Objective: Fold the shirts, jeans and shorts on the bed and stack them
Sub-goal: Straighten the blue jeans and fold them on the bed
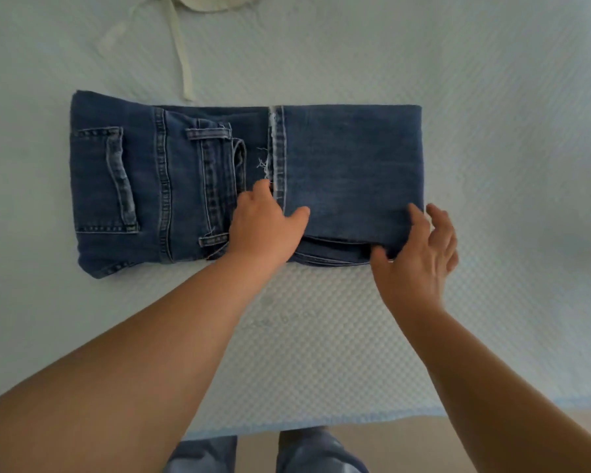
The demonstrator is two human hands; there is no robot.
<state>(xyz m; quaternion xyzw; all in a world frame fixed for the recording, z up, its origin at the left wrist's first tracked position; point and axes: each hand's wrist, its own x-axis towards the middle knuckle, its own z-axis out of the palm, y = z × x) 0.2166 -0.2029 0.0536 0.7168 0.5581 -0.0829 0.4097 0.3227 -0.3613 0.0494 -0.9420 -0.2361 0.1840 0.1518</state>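
Observation:
A pair of blue jeans (348, 165) lies folded across the middle of the bed, waistband and back pocket to the left, the leg ends doubled over on the right. My left hand (267, 223) rests flat on the jeans near their middle, by the frayed hem. At the near right corner of the fold is my right hand (420, 254), fingers spread, thumb under the top layer's edge and fingers touching the denim. Whether it grips the cloth is unclear.
The bed (321, 353) has a pale blue textured cover, and its near edge runs just above my feet. A cream garment (198, 1) with a long drawstring lies at the far edge, top centre.

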